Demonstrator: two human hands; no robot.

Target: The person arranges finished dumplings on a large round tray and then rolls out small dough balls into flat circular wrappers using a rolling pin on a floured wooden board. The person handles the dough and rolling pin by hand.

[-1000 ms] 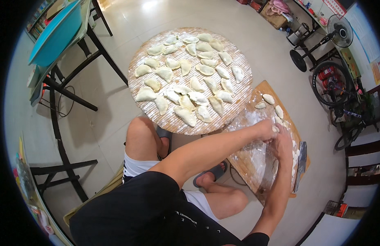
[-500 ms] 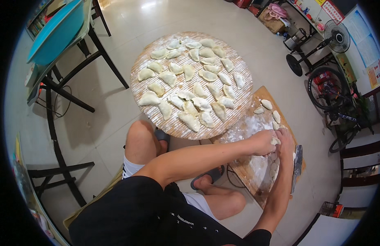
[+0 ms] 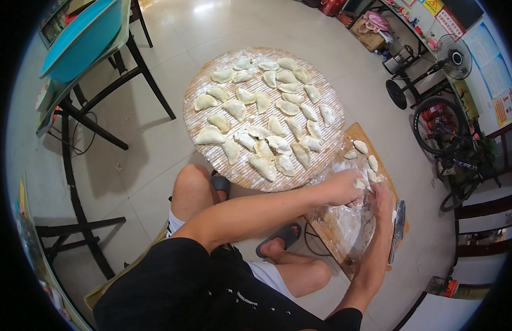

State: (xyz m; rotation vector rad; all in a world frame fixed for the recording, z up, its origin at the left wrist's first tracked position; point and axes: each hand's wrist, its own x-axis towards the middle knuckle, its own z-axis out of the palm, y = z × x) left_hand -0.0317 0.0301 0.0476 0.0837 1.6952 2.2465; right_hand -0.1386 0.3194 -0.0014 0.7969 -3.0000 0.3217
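Note:
My left hand (image 3: 343, 188) reaches across my knee to a floury wooden board (image 3: 355, 135) on the floor at my right. Its fingers are closed on a small pale piece of dough (image 3: 359, 183). My right hand (image 3: 383, 197) is pressed close beside it over the floured middle of the board; what it grips is hidden. Small dough pieces (image 3: 361, 147) lie at the board's far end. In front of my knees, a round woven tray (image 3: 196, 124) holds several folded dumplings (image 3: 263, 166).
A cleaver (image 3: 398, 230) lies along the board's right edge. A black-legged table (image 3: 96, 96) with a teal basin (image 3: 82, 36) stands at the left. A bicycle wheel (image 3: 441, 126) and a standing fan (image 3: 453, 54) are at the right. My feet are in dark slippers (image 3: 280, 237).
Both hands have stayed together over the floured board, shifting slightly nearer to me. The view has tilted a little; tray and board lie unchanged.

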